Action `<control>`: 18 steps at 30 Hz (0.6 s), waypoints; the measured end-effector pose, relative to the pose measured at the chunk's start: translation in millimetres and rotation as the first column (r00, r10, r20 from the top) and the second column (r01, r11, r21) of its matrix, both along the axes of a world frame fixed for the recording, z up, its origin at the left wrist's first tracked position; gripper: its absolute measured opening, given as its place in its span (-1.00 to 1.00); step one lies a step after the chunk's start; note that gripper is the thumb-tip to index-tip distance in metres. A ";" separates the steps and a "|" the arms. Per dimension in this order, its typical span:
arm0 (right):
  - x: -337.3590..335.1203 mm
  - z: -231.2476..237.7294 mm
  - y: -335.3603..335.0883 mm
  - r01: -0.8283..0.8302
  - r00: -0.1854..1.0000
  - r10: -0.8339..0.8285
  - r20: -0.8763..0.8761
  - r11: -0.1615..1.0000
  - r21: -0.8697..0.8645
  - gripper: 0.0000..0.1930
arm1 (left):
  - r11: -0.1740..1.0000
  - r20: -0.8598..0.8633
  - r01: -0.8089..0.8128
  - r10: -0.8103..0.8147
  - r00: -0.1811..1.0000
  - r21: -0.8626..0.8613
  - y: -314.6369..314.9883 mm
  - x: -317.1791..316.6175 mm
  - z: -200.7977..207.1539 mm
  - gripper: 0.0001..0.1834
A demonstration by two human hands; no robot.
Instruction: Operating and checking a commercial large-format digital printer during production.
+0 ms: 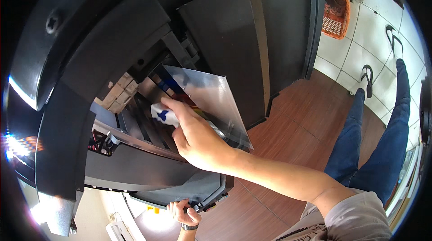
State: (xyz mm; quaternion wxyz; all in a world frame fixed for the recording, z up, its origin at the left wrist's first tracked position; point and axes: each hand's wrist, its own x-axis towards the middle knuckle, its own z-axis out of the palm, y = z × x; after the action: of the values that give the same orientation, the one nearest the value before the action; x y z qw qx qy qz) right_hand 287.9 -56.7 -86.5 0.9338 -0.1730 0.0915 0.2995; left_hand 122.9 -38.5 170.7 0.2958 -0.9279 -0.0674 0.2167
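My right hand [195, 135] reaches into the opening of a large black machine [225, 34]. Its fingers are closed on a crumpled white cloth [163, 115] with a dark blue patch, pressed near dark bars inside. Beside this hand stands a shiny metallic sheet [209, 92], with blue, red and yellow strips partly visible behind it. My left hand [184, 211], with a dark band on the wrist, curls at the corner of a lowered black panel [184, 187]. Part of its grip is hidden.
Large black doors [288, 25] swing out on the far side. An orange plastic basket [336, 13] sits on white tiles [378, 22]. My legs in blue jeans [382, 133] and black sandals stand at right, beside the reddish-brown floor [292, 124]. Exposed wires [100, 142] show near the opening.
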 end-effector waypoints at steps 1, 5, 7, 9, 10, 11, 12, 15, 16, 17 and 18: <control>1.7 1.5 3.0 -0.015 0.999 0.013 -0.043 0.999 -0.039 -0.53 | 1.000 0.003 0.007 -0.007 1.000 0.002 -0.8 0.4 -0.2 -0.56; 20.3 7.8 19.8 -0.081 0.992 0.088 -0.092 0.994 0.079 -0.54 | 1.000 0.007 0.001 0.000 1.000 -0.004 -0.6 0.5 -0.8 -0.55; 41.9 9.3 27.5 -0.241 0.960 0.257 -0.112 0.960 0.142 -0.54 | 1.000 0.030 -0.006 0.006 1.000 -0.008 1.8 -2.6 0.6 -0.60; 56.2 13.3 40.8 -0.390 0.899 0.420 -0.122 0.897 0.207 -0.53 | 1.000 0.052 -0.012 0.012 0.999 -0.010 2.8 -4.0 1.9 -0.64; 60.6 15.5 48.9 -0.359 0.905 0.396 -0.155 0.906 0.225 -0.52 | 1.000 0.053 -0.010 0.011 0.999 -0.008 2.8 -3.7 1.8 -0.64; 63.8 18.4 55.8 -0.326 0.908 0.373 -0.188 0.914 0.241 -0.51 | 1.000 0.053 -0.009 0.009 0.999 -0.006 2.9 -3.4 1.7 -0.64; 67.6 21.5 59.3 -0.325 0.909 0.373 -0.188 0.915 0.240 -0.51 | 1.000 0.054 -0.008 0.008 0.999 -0.006 2.8 -3.4 1.5 -0.64; 75.1 28.5 67.0 -0.247 0.920 0.332 -0.208 0.904 0.348 -0.52 | 1.000 0.062 -0.001 0.001 0.998 0.002 2.2 -2.7 1.1 -0.62; 77.0 30.6 68.9 -0.211 0.916 0.310 -0.254 0.912 0.353 -0.52 | 1.000 0.053 0.001 -0.001 0.999 0.003 1.5 -0.7 0.1 -0.62; 79.1 32.5 70.7 -0.175 0.909 0.289 -0.300 0.919 0.355 -0.52 | 1.000 0.044 0.004 -0.004 0.999 0.003 1.0 0.5 0.3 -0.61; 79.4 32.7 75.4 -0.173 0.910 0.288 -0.300 0.918 0.355 -0.52 | 1.000 0.044 0.005 -0.005 0.999 0.003 1.1 0.3 0.1 -0.61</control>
State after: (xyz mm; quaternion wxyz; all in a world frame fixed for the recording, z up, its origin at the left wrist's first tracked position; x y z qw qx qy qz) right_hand 367.3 18.6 -53.7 0.8759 0.0268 0.1829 0.4457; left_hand 123.2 -37.4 170.8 0.2963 -0.9321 -0.0719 0.1954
